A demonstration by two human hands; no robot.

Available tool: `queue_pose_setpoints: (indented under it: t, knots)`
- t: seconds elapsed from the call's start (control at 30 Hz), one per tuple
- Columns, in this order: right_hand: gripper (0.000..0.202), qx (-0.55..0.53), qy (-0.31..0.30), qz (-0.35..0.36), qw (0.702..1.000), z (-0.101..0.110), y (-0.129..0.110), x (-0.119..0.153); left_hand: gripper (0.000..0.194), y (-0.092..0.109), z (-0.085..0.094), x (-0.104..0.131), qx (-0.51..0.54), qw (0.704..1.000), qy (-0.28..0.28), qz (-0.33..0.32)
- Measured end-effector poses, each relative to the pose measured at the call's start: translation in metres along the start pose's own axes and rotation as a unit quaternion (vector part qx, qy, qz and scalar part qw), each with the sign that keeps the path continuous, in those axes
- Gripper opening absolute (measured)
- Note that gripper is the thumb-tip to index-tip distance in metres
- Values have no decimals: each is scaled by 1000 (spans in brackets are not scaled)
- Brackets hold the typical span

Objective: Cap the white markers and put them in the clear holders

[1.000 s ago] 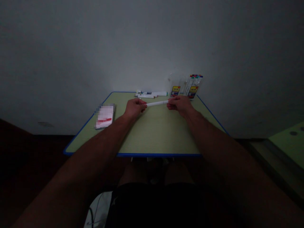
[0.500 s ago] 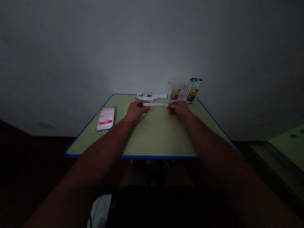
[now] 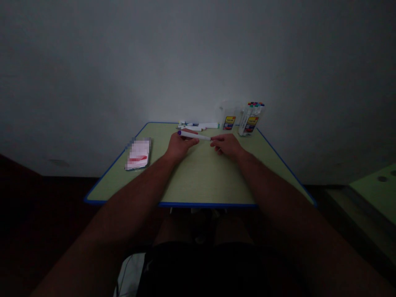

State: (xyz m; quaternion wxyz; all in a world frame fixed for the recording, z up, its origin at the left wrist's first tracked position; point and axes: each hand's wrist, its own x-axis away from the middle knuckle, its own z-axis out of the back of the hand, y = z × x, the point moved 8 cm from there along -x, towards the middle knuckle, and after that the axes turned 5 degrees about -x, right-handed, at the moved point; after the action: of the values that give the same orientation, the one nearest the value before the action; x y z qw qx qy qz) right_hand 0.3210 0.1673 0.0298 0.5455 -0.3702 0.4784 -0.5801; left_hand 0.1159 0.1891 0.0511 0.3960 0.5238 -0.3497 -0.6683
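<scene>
Slim white marker pen with a purple end: held level just above the pale green, blue-edged tabletop, spanning the gap between both hands, purple end to the left.
Left hand: fingers curled round the purple end, wrist resting low, apparently to steady the barrel.
Right hand: fingertips pinching the opposite end, palm down.
Loose white marker pens: lying flat in a row at the far edge, against the wall.
Two clear upright marker packs with yellow labels: standing at the far right corner, one showing coloured caps.
Flat white and red item: near the left edge, well apart from the hands; detail blurred.
</scene>
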Motion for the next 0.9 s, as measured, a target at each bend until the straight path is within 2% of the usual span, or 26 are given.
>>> queue_pose_setpoints:
  t: [0.17, 0.47, 0.67, 0.9]
  knots:
    - [19, 66, 15, 29, 997, 5, -7, 0, 16, 10, 7, 2, -97, 993, 40, -57]
    - [11, 47, 5, 64, 997, 4, -12, 1, 14, 15, 8, 4, -237, 962, 51, -123]
    - [13, -19, -2, 83, 996, 5, -12, 0, 16, 10, 8, 3, -264, 958, 35, -102]
    - [30, -111, -30, 96, 989, 1, -10, -2, 13, 11, 6, 2, -253, 964, -2, -86]
